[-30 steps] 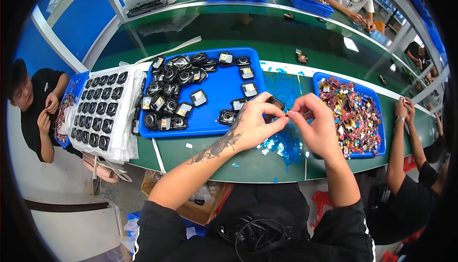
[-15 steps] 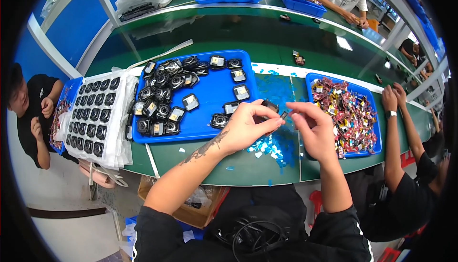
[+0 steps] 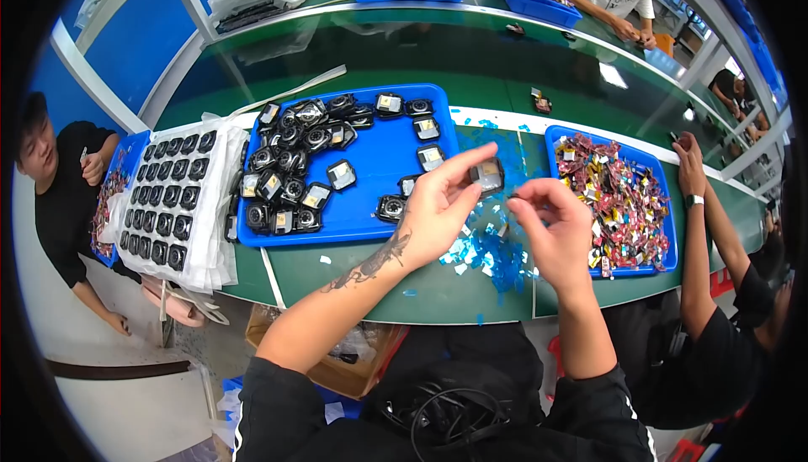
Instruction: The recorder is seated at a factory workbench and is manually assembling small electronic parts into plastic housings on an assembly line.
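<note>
The tattooed left forearm slants forward and inward; the left hand holds its forefinger extended, apart from the thumb. The right forearm reaches forward, the right hand curled, fingertips near its thumb.

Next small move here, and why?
Probably lower the module into the blue tray: the left hand holds it just beyond the tray's right edge, similar modules lie inside, and bare space remains. Whether the right hand pinches anything, I can't tell.
</note>
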{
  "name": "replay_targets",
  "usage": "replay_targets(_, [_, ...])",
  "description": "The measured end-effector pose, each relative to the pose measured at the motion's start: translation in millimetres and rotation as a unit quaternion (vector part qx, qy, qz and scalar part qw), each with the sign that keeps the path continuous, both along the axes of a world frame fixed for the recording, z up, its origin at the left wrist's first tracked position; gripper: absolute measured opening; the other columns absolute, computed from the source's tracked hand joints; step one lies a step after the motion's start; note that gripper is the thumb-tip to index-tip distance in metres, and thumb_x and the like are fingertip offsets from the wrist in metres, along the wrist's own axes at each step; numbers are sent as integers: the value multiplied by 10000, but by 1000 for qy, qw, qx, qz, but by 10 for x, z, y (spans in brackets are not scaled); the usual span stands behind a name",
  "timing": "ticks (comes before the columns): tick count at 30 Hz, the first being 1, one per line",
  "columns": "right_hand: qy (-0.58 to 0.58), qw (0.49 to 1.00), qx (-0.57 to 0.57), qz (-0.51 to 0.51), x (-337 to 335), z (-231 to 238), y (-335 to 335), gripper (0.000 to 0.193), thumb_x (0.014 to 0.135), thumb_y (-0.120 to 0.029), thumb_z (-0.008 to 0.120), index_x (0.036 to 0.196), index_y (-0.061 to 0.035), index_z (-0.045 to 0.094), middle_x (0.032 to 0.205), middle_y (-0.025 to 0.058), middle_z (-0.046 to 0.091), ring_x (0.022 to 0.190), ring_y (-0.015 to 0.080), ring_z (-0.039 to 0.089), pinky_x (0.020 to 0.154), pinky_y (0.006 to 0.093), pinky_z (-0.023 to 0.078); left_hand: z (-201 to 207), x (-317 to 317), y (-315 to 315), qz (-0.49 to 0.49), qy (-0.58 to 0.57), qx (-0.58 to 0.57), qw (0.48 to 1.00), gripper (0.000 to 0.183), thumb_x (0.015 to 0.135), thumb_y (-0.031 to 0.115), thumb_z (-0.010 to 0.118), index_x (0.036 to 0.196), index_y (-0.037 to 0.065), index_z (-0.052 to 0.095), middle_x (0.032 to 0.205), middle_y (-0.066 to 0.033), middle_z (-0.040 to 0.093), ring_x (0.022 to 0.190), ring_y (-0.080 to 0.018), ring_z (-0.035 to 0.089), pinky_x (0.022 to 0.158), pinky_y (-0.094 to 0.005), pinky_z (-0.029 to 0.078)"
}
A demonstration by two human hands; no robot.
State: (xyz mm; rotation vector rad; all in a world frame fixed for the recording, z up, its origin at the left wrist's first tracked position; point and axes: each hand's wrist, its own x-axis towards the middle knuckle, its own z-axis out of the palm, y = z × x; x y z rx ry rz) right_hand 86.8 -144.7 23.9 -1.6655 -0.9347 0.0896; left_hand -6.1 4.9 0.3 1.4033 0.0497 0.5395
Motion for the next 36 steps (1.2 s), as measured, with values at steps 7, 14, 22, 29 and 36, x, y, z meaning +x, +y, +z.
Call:
replay_targets(7, [-147,987,-33,-53,-106,47,186,120,795,6,699,909,-10,664,791,99,641,559,172,559,505,298,441,-27,-8,-8,-43,20,-48,998,488,919,-69,498,1394,7,416,1275,-142,568,1149,-165,569,978,-272,452])
replay_targets(14, [-121,990,-41,-56,-108,91,198,101,785,2,705,883,-12,686,773,95,656,515,151,521,489,286,422,24,-20,-37,-61,40,-49,996,467,912,-55,530,1370,-26,442,1298,-146,548,1185,-185,552,1016,-306,450])
replay_targets(22, [-81,993,-71,-50,-95,191,186,72,783,-17,713,843,4,679,668,72,639,474,111,452,465,269,390,-36,-15,-49,-52,15,-19,998,479,915,-67,515,1384,4,447,1264,-127,575,1164,-165,562,981,-279,463])
replay_targets(29, [-32,995,-86,-42,-82,180,130,65,787,-14,710,845,3,684,626,47,596,484,66,396,450,252,339,-5,-28,-47,-72,39,-28,996,484,905,-64,542,1377,-29,440,1323,-146,540,1188,-193,554,1023,-322,447])
replay_targets(36, [-46,996,-62,-42,-60,112,144,58,782,-13,710,832,1,684,630,49,608,480,86,411,456,263,351,-40,-32,-49,-75,38,-28,996,483,906,-70,536,1378,-28,443,1323,-142,543,1185,-191,554,1015,-320,452])
